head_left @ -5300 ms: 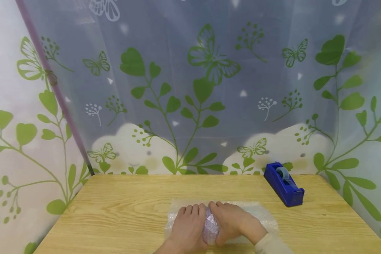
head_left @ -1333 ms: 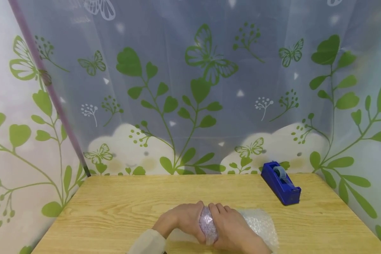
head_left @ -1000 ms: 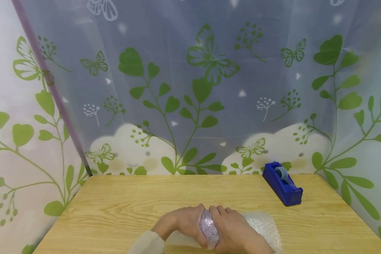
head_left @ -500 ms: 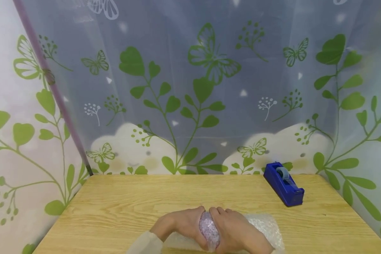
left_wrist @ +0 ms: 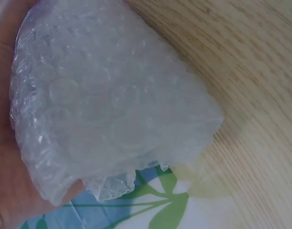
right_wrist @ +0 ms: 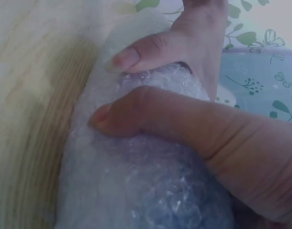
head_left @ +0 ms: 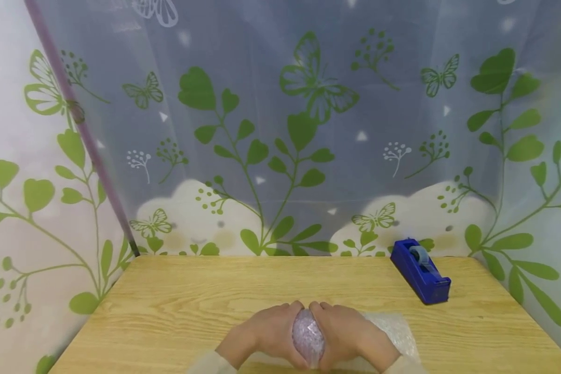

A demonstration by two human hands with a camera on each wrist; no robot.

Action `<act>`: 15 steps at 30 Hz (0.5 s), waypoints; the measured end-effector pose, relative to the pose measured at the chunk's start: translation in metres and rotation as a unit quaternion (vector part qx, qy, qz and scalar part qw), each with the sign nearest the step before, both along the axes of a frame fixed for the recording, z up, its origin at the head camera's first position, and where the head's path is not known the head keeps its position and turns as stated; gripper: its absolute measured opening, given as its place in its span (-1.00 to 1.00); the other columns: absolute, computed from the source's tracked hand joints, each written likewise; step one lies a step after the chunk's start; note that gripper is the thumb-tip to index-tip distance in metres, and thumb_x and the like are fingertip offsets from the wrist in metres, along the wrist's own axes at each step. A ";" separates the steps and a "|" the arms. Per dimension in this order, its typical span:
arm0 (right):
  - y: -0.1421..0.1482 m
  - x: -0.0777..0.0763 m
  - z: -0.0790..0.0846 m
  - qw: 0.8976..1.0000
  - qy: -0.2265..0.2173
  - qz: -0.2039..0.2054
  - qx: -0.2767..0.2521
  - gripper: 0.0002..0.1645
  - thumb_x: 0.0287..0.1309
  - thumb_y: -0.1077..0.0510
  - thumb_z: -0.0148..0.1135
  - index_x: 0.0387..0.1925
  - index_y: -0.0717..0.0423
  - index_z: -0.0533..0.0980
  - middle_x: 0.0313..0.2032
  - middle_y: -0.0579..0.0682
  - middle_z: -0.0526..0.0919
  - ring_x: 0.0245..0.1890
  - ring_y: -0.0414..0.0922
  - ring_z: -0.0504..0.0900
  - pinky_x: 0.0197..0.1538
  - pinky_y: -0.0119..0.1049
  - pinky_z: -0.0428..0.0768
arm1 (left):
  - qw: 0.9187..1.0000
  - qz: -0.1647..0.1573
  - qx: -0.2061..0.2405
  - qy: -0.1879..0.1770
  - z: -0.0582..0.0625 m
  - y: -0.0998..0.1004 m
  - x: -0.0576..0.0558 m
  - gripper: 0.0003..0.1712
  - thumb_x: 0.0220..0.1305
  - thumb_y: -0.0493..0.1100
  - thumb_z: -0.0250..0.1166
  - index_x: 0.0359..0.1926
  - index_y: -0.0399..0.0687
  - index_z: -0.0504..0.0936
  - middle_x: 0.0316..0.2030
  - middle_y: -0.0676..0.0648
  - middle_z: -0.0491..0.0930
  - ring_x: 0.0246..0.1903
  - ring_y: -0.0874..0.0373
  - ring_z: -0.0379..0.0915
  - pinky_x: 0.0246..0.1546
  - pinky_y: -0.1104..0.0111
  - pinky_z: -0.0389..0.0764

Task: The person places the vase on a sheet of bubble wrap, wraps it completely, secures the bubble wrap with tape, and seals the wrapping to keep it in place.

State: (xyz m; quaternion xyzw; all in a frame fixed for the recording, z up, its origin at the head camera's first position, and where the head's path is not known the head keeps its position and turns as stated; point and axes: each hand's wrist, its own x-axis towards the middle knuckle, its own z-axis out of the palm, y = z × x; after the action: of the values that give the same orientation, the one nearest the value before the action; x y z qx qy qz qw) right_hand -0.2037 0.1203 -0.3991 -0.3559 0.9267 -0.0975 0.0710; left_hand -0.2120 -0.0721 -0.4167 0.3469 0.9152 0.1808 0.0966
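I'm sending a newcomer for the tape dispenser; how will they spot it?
Find the table before the printed curtain. Near the table's far right corner sits the dispenser, long, with a tape roll; its deep blue sets it apart from the pale bubble wrap.

Bundle (head_left: 308, 335) in clear, shiny bubble wrap (head_left: 398, 332), lilac tint at the middle, contents not identifiable, clasped between left hand (head_left: 276, 333) and right hand (head_left: 345, 332) at the near part of the wooden table (head_left: 205, 296), more wrap showing out past the right hand.
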 end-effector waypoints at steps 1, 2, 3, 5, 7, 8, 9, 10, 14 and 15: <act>0.000 -0.001 0.000 1.000 -0.002 0.002 0.000 -0.13 -0.51 -0.15 0.57 -0.11 0.04 0.32 -0.38 -0.17 0.39 -0.44 -0.24 0.45 -0.34 -0.27 0.53 | 1.000 0.005 -0.001 0.002 0.000 0.000 0.001 -0.10 -0.35 0.28 0.54 0.02 0.04 0.37 -0.31 0.24 0.39 -0.33 0.37 0.37 -0.29 0.48 0.48; -0.001 -0.002 0.000 1.000 0.001 0.005 0.002 -0.14 -0.51 -0.15 0.57 -0.13 0.03 0.32 -0.39 -0.18 0.38 -0.44 -0.24 0.45 -0.35 -0.28 0.52 | 1.000 0.009 0.003 0.000 -0.001 -0.001 0.001 -0.10 -0.36 0.26 0.55 0.00 0.03 0.37 -0.33 0.24 0.39 -0.34 0.38 0.37 -0.30 0.49 0.48; -0.002 -0.003 0.001 1.000 0.004 0.007 0.005 -0.15 -0.51 -0.15 0.57 -0.13 0.03 0.32 -0.39 -0.17 0.38 -0.44 -0.24 0.44 -0.36 -0.28 0.52 | 1.000 0.013 0.008 -0.003 -0.001 -0.001 0.002 -0.10 -0.38 0.25 0.56 -0.01 0.02 0.36 -0.34 0.23 0.39 -0.36 0.39 0.38 -0.31 0.50 0.48; -0.003 -0.003 0.002 1.000 0.009 0.008 0.012 -0.15 -0.52 -0.15 0.57 -0.15 0.03 0.32 -0.40 -0.17 0.38 -0.44 -0.24 0.45 -0.35 -0.27 0.52 | 1.000 0.015 0.020 -0.008 -0.003 -0.002 0.002 -0.10 -0.38 0.23 0.57 -0.01 0.02 0.36 -0.35 0.24 0.39 -0.36 0.40 0.38 -0.31 0.50 0.48; -0.004 -0.003 0.003 1.000 0.012 0.004 0.017 -0.16 -0.54 -0.15 0.58 -0.17 0.03 0.32 -0.41 -0.16 0.39 -0.45 -0.23 0.45 -0.36 -0.27 0.52 | 0.999 0.017 0.029 -0.008 -0.004 -0.002 0.002 -0.11 -0.39 0.21 0.58 -0.02 0.01 0.37 -0.35 0.24 0.39 -0.36 0.40 0.38 -0.30 0.51 0.48; -0.004 -0.002 0.003 1.000 0.013 0.003 0.018 -0.15 -0.56 -0.14 0.58 -0.18 0.03 0.32 -0.41 -0.16 0.39 -0.45 -0.22 0.45 -0.36 -0.27 0.52 | 0.999 0.017 0.033 -0.006 -0.004 -0.002 0.003 -0.12 -0.39 0.21 0.58 -0.03 0.01 0.37 -0.35 0.25 0.39 -0.35 0.41 0.38 -0.30 0.51 0.48; -0.004 -0.002 0.004 1.000 0.013 0.001 0.020 -0.16 -0.56 -0.13 0.59 -0.18 0.03 0.32 -0.41 -0.16 0.39 -0.45 -0.22 0.45 -0.35 -0.27 0.52 | 0.999 0.016 0.036 -0.002 -0.005 -0.002 0.003 -0.12 -0.39 0.20 0.58 -0.03 0.01 0.37 -0.35 0.25 0.39 -0.35 0.41 0.38 -0.29 0.52 0.48; -0.004 -0.002 0.004 1.000 0.013 -0.001 0.021 -0.16 -0.56 -0.13 0.59 -0.19 0.03 0.32 -0.42 -0.16 0.39 -0.45 -0.21 0.45 -0.35 -0.27 0.52 | 0.999 0.017 0.039 0.003 -0.005 -0.002 0.004 -0.12 -0.39 0.20 0.58 -0.03 0.01 0.37 -0.34 0.25 0.40 -0.35 0.41 0.38 -0.29 0.51 0.48; -0.005 -0.001 0.006 1.000 0.005 -0.002 0.029 -0.17 -0.55 -0.13 0.58 -0.20 0.03 0.32 -0.42 -0.15 0.40 -0.44 -0.21 0.46 -0.34 -0.28 0.53 | 0.998 0.030 0.024 0.046 -0.008 -0.002 0.008 -0.08 -0.39 0.28 0.56 0.00 0.04 0.37 -0.29 0.23 0.43 -0.31 0.36 0.42 -0.26 0.46 0.51; -0.005 -0.002 0.006 1.000 -0.003 -0.002 0.031 -0.17 -0.54 -0.13 0.58 -0.19 0.03 0.32 -0.42 -0.15 0.40 -0.43 -0.21 0.47 -0.33 -0.28 0.53 | 0.998 0.031 0.015 0.061 -0.009 -0.002 0.009 -0.06 -0.38 0.32 0.54 0.02 0.03 0.37 -0.28 0.21 0.44 -0.30 0.34 0.43 -0.25 0.43 0.52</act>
State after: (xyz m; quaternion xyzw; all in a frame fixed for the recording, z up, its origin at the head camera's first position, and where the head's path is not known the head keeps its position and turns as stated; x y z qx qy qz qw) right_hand -0.2055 0.1158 -0.3927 -0.3515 0.9297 -0.0701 0.0846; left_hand -0.2030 -0.0742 -0.4255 0.3298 0.9271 0.1756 0.0296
